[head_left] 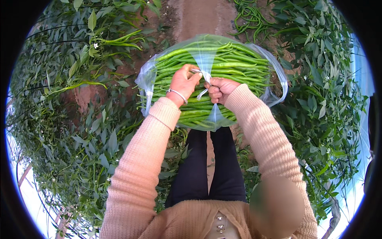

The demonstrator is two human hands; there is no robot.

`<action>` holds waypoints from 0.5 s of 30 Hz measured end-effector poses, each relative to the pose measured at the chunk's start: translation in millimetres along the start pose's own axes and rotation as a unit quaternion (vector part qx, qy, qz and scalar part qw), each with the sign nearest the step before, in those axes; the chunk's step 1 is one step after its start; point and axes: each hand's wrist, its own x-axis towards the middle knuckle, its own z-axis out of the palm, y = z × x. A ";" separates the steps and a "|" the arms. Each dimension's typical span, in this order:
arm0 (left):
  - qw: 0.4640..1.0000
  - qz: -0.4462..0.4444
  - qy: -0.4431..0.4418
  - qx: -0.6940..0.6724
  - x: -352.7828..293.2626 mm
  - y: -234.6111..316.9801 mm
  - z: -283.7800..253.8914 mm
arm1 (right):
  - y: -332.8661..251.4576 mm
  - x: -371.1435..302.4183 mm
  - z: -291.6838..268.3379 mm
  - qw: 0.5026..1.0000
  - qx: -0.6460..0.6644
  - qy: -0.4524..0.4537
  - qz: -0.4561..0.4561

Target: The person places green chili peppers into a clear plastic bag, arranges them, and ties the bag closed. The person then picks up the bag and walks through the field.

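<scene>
A clear plastic bag (195,47) packed with long green chili peppers (242,65) lies in front of my legs. The peppers run sideways, and the bag's ends stick out loosely left and right. At the middle its plastic is gathered into a twisted knot. My left hand (185,82), with a pale bangle at the wrist, pinches the gathered plastic from the left. From the right my right hand (221,89) grips the same knot with curled fingers. A short twisted tail of plastic hangs below between the hands.
Dense pepper plants (59,131) stand on both sides, some with hanging green peppers. A pile of loose green peppers (252,18) lies on the ground at the far right. A bare soil path (199,18) runs ahead between the rows.
</scene>
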 end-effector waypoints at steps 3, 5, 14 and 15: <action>0.999 -0.021 -0.028 -0.031 -0.1 3.6 -2.8 | 0.7 -1.5 -2.5 1.000 -0.001 0.004 -0.005; 0.999 -0.015 -0.047 -0.016 1.6 2.7 -8.0 | 1.8 -0.4 4.4 0.999 -0.024 0.016 -0.014; 0.909 0.236 0.098 0.329 -15.4 18.0 0.2 | 27.4 -21.0 39.2 0.633 -0.621 0.323 -0.331; 0.898 0.251 0.101 0.347 -17.6 23.5 0.1 | 21.7 -31.6 45.7 0.522 -0.707 0.335 -0.341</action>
